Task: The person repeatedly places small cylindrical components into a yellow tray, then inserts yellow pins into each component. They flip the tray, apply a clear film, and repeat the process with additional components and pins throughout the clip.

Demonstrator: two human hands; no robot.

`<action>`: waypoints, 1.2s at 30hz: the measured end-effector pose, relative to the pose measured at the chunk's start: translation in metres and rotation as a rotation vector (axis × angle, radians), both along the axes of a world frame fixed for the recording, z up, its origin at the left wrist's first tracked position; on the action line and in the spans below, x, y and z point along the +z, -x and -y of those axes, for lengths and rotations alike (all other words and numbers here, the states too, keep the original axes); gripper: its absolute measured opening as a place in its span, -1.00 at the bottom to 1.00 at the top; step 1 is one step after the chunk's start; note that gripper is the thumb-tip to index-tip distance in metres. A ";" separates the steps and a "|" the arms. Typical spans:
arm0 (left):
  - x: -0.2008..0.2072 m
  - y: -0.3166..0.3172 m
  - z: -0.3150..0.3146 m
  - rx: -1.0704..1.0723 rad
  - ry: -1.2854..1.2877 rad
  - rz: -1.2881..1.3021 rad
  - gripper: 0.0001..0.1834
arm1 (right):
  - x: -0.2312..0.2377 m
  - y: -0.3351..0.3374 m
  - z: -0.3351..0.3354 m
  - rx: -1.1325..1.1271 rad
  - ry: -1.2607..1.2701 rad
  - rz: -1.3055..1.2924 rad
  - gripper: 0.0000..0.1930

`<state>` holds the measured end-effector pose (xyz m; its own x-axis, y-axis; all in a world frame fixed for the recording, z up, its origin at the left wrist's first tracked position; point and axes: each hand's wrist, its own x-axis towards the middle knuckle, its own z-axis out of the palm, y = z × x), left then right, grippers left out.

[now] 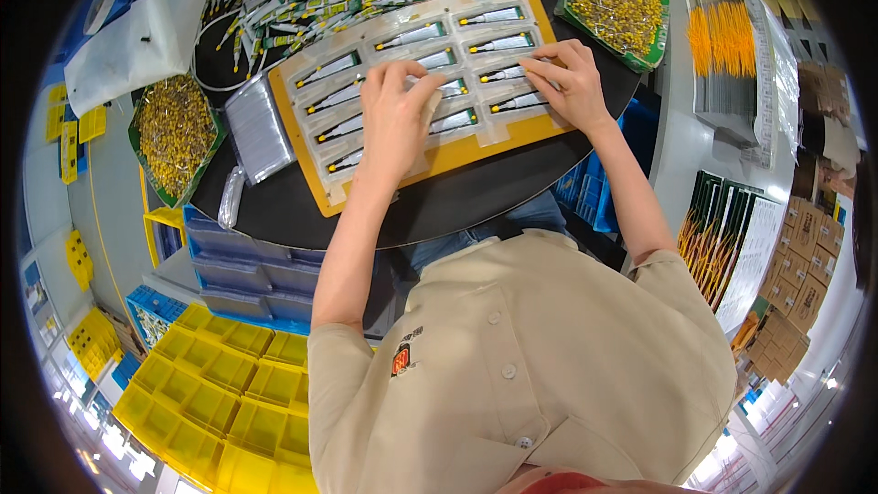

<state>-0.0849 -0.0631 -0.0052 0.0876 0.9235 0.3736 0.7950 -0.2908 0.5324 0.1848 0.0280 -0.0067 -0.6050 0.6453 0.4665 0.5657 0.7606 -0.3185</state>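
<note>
A clear plastic blister tray (366, 41) lies on a yellow board (306, 165), tilted up toward the right. Each pocket holds a small silver-and-green tube (494, 15) with a dark end and a yellow cap. Over the middle-left pockets, my left hand (398, 110) rests with curled fingers, the thumb beside a tube; what the fingertips hold is hidden. My right hand (572, 82) is at the right-hand pockets, thumb and forefinger brought close together by a tube; anything between them is too small to make out.
Many loose tubes (311, 0) are heaped behind the board, with a white cable (203, 59) among them. Green trays of yellow-capped pieces stand left (174, 142) and right (613, 0). A stack of clear plastic sleeves (261, 123) lies left of the board. Yellow bins (210, 384) sit lower left.
</note>
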 end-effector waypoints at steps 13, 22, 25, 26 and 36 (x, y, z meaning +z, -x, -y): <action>0.002 -0.012 -0.037 -0.260 0.182 -0.405 -0.87 | -0.003 -0.035 0.025 -0.013 0.053 0.045 -0.74; 0.018 -0.014 0.002 -0.086 0.210 -0.006 -0.88 | -0.013 -0.023 0.023 -0.041 0.128 -0.113 -0.80; 0.017 -0.029 0.030 -0.232 0.200 -0.098 -0.53 | -0.019 -0.018 0.024 -0.081 0.117 -0.128 -0.83; 0.015 -0.032 0.036 -0.238 0.213 -0.150 -0.49 | -0.017 -0.020 0.021 -0.087 0.102 -0.134 -0.83; 0.014 -0.025 0.053 -0.275 0.141 -0.247 -0.44 | 0.074 -0.356 -0.109 -1.302 -0.395 0.698 -0.54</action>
